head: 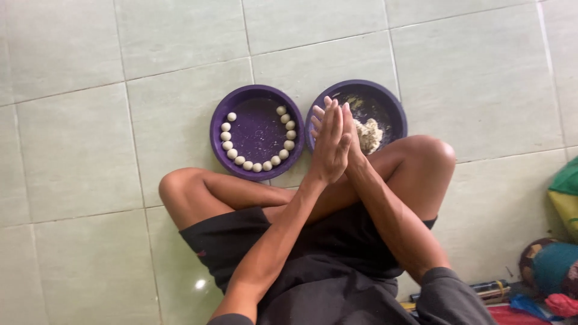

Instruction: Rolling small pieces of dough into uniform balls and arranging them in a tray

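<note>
A pale tiled floor (72,150) fills the view, and a person sits cross-legged on it, bare knees spread toward eight and three o'clock. Just beyond the legs, at twelve o'clock from the lap, two round purple basins stand side by side, rims nearly touching.

The right basin (394,111) holds a ragged lump of pale dough (368,133) against its near side, with smears on its floor. The left basin (220,129) carries a curved row of small dough balls (257,167) set along its inner wall from about nine o'clock round through six to two.

Above the gap between the basins, the left hand (328,150) and right hand (354,141) are pressed palm to palm, fingers straight and together, pointing toward twelve. Whatever lies between the palms is hidden; I cannot tell whether a piece of dough is there.

Judging from the pose, the step in hand is rolling a portion into a ball. The next move would seem to call for parting the palms over the left basin and setting the ball at the row's open end, near two o'clock.

At four o'clock, coloured bundles (554,265) lie by the frame's edge.
</note>
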